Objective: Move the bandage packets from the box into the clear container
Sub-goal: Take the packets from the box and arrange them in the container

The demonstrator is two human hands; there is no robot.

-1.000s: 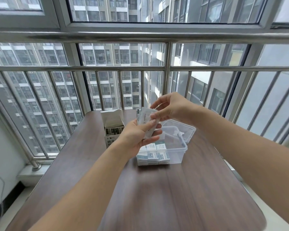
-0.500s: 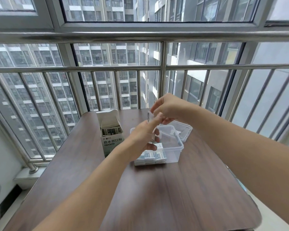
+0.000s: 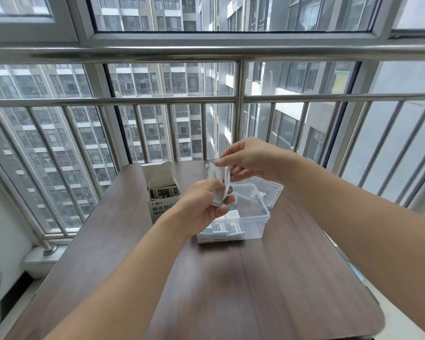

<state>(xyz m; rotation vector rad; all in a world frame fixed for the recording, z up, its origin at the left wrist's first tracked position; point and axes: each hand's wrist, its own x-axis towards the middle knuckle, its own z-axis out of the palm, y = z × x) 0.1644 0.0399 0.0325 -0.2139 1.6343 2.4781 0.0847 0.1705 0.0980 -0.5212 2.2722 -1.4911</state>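
A dark wooden table (image 3: 268, 278) carries the open box (image 3: 161, 192), clear container (image 3: 255, 217) and lid (image 3: 268, 190).

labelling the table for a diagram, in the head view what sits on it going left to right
open white cardboard box of bandage packets → clear plastic container with packets lying in its bottom → clear plastic lid lying flat behind the container's right end.

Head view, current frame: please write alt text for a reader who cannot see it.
Both hands hold a small stack of bandage packets above an open clear container on a wooden table: the left hand grips from below, the right hand pinches the top. More packets already lie in the container; an opened box stands to its left, a lid behind.
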